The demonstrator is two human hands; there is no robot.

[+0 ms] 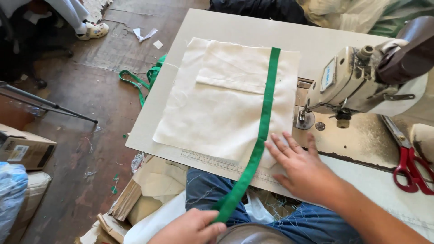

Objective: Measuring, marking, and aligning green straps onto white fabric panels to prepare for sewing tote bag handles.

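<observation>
Across our sewing table (217,27), green strap (264,122) lies over the cream fabric (217,113). Our left hand (192,228) pinches the strap's end; our right hand (300,165) presses flat, fingers spread, beside the strap. We're aligning; tension comes next.

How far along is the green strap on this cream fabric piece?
Done: the green strap lies straight down the cream fabric, which already shows a pocket-like patch. In hand: the left hand pinches the strap's near end, while the right hand presses flat on the fabric's corner beside it. Left: the piece sits beside the sewing machine, not under its needle; no stitching on the strap is visible.
</observation>
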